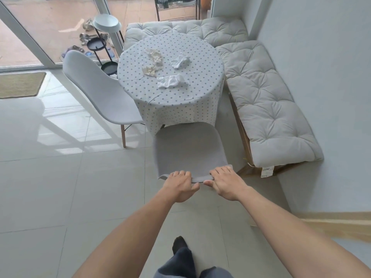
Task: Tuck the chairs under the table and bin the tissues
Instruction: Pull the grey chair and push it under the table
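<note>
- The near grey chair (188,149) stands with its seat front at the hanging tablecloth of the round desk (170,93). I judge it only partly tucked, since most of the seat is clear of the desk edge.
- The second grey chair (100,89) stands at the desk's left side, angled, with its seat front close to the cloth. It also looks not yet pushed under.
- The tissues are all on the desk top: two yellowish crumpled tissues (153,62) toward the far left, a white crumpled tissue (180,61) beside them, and another white tissue (171,81) nearer the camera. None is binned, and no bin shows in view.
- So I judge the task to be at its first step, with both chairs and every tissue left to do.
- The left hand (179,187) and right hand (225,182) sit side by side on the top edge of the near chair's backrest.
- The fingers (181,174) of each hand curl over the far face of the backrest, close together, with thumbs on the near side, clamping the edge.
- The tissues lie well apart from both hands, beyond the chair.
</note>
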### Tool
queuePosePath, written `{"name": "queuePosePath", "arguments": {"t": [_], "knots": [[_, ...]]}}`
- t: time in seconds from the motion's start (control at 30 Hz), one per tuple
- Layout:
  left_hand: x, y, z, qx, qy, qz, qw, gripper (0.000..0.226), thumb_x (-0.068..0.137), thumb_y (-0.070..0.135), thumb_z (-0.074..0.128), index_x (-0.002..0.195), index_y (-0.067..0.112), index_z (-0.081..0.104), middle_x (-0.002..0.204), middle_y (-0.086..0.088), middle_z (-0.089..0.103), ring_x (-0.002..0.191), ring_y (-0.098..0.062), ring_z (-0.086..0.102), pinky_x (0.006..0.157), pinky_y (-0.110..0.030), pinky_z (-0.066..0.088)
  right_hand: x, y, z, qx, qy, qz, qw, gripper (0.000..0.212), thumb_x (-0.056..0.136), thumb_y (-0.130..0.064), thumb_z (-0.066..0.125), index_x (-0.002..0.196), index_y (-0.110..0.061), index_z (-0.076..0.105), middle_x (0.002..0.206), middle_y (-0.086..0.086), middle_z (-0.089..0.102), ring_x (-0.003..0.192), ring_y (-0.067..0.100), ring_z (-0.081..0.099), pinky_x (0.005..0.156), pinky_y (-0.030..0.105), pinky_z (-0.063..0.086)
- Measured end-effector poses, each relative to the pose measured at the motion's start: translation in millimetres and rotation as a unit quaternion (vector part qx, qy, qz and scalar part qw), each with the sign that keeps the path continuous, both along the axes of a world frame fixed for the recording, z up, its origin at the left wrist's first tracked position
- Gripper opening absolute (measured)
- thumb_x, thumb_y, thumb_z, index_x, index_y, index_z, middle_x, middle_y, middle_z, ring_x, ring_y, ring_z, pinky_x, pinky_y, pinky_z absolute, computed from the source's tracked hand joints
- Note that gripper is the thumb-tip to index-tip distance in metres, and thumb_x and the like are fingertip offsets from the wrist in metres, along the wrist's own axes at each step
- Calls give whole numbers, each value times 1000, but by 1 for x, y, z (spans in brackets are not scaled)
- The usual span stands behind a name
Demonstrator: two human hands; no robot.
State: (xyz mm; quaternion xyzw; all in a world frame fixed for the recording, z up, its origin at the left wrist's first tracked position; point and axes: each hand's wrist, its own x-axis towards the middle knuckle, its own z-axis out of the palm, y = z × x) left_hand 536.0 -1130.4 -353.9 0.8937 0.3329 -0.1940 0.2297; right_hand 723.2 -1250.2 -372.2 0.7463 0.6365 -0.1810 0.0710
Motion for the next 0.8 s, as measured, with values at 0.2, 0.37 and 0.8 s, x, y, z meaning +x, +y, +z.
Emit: {"name": "queuePosePath", "arguments": {"t": [0.2,0.37,0.8], "knots": [[31,55,-7,-11,-13,12,1000,50,100,57,42,107,10,56,120,-18,63,116,-40,55,99,-46,39,31,53,1,-13,4,-11,1000,63,103,-63,25,131,-14,53,131,10,59,124,32,50,110,44,31],[59,82,-6,-9,-18,28,999,52,98,59,43,107,10,57,118,-18,64,113,-40,56,95,-46,40,60,83,1,-17,10,-8,1000,61,104,-63,27,132,-15,52,134,8,58,127,31,48,112,44,28],[92,130,-9,7,-14,60,998,52,96,64,40,104,14,55,111,-12,63,107,-36,55,92,-46,41,102,139,-11,8,13,12,1000,60,104,-63,26,133,-17,52,132,5,57,120,31,49,109,42,25]]}}
